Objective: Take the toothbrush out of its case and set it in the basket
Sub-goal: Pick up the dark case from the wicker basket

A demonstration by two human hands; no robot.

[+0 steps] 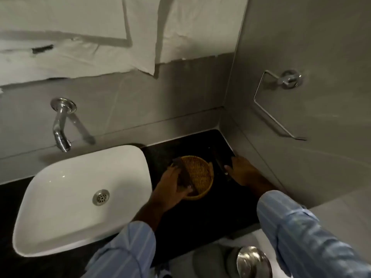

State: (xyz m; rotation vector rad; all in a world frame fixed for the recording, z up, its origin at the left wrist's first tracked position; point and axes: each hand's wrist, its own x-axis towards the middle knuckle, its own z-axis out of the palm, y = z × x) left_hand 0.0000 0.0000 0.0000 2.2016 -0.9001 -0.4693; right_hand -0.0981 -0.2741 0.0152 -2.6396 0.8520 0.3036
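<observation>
Left hand (172, 186) clamped on dark case (183, 173) over basket (200, 173); right hand (241, 172) gripping dark piece (222, 161).

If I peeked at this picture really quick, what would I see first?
Probably the big white sink on the left, shining against the dark counter, with a silver tap poking out of the wall above it. Next, the round yellow basket in the middle, where the left hand holds a dark thing over it.
</observation>
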